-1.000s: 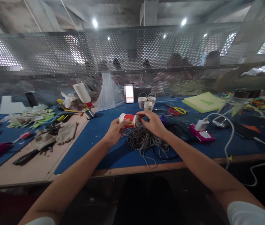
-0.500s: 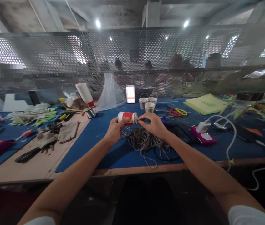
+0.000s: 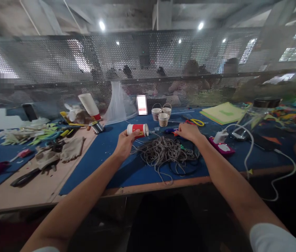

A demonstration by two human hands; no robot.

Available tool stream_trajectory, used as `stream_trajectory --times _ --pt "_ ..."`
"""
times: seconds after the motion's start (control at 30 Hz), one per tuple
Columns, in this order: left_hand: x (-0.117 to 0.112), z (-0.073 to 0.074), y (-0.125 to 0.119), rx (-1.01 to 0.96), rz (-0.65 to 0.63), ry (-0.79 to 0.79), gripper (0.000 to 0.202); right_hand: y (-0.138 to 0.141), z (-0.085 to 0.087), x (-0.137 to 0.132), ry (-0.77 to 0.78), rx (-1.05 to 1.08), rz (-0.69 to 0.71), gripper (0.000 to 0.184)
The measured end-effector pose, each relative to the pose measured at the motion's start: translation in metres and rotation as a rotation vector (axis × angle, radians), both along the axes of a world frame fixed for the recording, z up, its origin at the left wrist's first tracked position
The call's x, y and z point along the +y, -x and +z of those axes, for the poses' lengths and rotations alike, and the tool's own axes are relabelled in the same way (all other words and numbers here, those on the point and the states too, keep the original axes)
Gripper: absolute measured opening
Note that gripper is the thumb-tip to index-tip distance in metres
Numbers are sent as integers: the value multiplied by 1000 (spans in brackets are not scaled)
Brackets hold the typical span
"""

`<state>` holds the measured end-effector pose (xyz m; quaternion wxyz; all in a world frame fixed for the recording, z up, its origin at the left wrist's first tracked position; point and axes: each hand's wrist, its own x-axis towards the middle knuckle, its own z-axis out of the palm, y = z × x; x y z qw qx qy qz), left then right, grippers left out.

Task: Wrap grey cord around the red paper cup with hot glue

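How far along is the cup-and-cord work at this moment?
Done, apparently: three small cups with loop handles stand together at the back of the blue mat. In hand: the left hand holds a red-and-white cup on its side, no handle visible; the right hand is down on the mat near the scissors, apart from the cup. Left: the grey cord lies in a loose tangle, so this cup looks early.

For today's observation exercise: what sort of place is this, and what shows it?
Likely a craft workshop: a long blue table littered with scissors and tangled cord, a red cup in the left hand, and a mesh screen along its back.
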<state>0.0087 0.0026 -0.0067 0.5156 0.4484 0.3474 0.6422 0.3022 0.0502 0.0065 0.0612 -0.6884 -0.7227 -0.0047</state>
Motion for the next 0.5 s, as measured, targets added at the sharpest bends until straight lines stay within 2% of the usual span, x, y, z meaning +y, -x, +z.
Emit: stream_trajectory --times 0.1,0.27,0.43,0.5 --pt "-1 0 -1 12 -20 -7 33 -8 -7 7 56 1 -28 53" --pt "-3 2 -2 19 -32 -7 32 -16 -10 20 156 33 9 44" --pt "-3 2 0 16 -37 -29 31 -28 -2 17 107 97 51 48" --pt "-2 1 1 10 -39 -27 31 -30 3 13 82 270 99 44"
